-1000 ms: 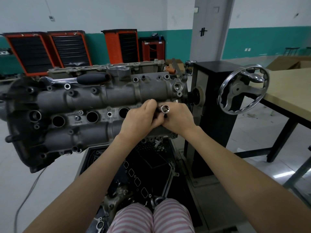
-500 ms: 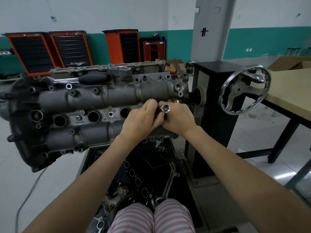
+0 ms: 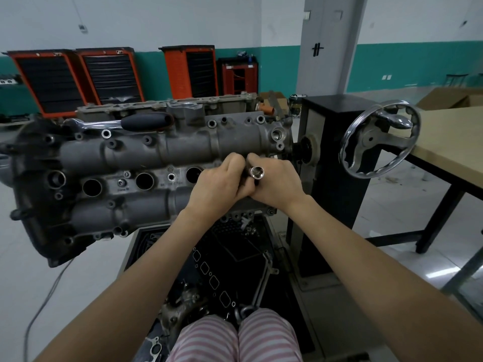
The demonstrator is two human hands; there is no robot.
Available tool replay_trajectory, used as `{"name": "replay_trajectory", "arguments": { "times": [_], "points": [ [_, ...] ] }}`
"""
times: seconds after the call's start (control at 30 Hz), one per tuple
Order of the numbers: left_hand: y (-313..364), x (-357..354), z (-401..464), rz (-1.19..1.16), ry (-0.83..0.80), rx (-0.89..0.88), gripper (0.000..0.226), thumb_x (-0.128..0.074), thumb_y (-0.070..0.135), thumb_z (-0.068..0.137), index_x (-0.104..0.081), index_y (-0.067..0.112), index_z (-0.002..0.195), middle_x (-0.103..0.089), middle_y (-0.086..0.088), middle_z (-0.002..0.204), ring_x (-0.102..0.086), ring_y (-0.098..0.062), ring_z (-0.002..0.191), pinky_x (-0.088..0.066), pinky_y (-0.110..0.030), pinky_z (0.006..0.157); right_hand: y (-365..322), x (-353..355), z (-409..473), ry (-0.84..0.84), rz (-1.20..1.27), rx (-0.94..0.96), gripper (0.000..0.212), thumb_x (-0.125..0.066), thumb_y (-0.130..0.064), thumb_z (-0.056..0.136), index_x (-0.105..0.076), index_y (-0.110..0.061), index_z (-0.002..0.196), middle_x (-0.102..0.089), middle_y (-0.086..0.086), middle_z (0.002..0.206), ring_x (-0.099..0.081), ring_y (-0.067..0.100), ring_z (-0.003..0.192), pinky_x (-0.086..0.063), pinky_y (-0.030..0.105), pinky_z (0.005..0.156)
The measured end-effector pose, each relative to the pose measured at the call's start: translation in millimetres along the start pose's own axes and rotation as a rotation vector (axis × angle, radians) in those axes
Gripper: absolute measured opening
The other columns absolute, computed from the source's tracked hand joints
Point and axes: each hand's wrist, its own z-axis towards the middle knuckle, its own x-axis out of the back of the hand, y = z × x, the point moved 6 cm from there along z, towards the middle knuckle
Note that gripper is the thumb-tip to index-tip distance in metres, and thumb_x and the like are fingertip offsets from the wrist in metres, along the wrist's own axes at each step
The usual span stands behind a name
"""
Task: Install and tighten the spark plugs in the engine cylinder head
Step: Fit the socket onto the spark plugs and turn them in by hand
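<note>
Both hands meet at the right end of the cylinder head [image 3: 146,163]. The left hand [image 3: 218,188] and right hand [image 3: 277,185] curl their fingers round a chrome socket [image 3: 257,172], its open end facing the camera; the spark plug itself cannot be seen. Three empty plug wells [image 3: 144,181] lie in a row left of the hands. A ratchet [image 3: 125,122] rests on the head's upper edge. The handwheel [image 3: 379,138] stands near on the right, beside the desk [image 3: 449,142] edge. Open floor lies left.
</note>
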Motion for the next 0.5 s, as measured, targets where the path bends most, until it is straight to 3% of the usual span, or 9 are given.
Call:
{"name": "replay_trajectory", "arguments": {
  "times": [0.17,0.3,0.43,0.5],
  "points": [
    [-4.5,-1.3,-0.1,0.027,-0.017,0.043,0.032,-0.048,0.03,0.079,-0.047,0.0,0.067,-0.049,-0.009,0.057,-0.045,-0.027,0.037,-0.024,-0.02,0.041,0.1,-0.7,-1.0,-0.024,0.032,0.034,0.016,-0.055,-0.023,0.08,-0.062,-0.008,0.082,-0.064,0.002,0.072,-0.06,0.024,0.065,-0.044,0.039,0.053],
    [-6.9,-0.8,-1.7,0.058,0.022,0.012,0.034,-0.052,0.031,0.083,-0.047,0.004,0.063,-0.047,-0.004,0.051,-0.042,-0.021,0.036,-0.022,-0.019,0.042,-0.5,2.9,-2.4,0.045,0.097,0.036,0.031,-0.043,-0.028,0.08,-0.064,-0.007,0.072,-0.064,0.003,0.066,-0.059,0.023,0.061,-0.042,0.035,0.05],
    [-2.8,0.6,-2.4,0.066,0.043,-0.032,0.027,-0.051,0.026,0.084,-0.046,0.005,0.068,-0.049,-0.006,0.052,-0.045,-0.024,0.035,-0.022,-0.019,0.041,-0.5,3.2,-1.3,0.049,0.068,0.01,0.021,-0.05,-0.024,0.076,-0.06,-0.006,0.074,-0.062,0.005,0.063,-0.058,0.027,0.057,-0.037,0.031,0.047],
    [-0.5,1.9,-1.9,0.05,0.049,-0.039,0.022,-0.047,0.026,0.084,-0.037,0.009,0.076,-0.049,-0.008,0.054,-0.044,-0.024,0.034,-0.022,-0.019,0.039,-1.5,3.3,-0.7,0.046,0.047,0.004,0.018,-0.058,-0.022,0.076,-0.052,-0.004,0.075,-0.059,0.006,0.059,-0.055,0.03,0.052,-0.033,0.029,0.045]
  ]
}}
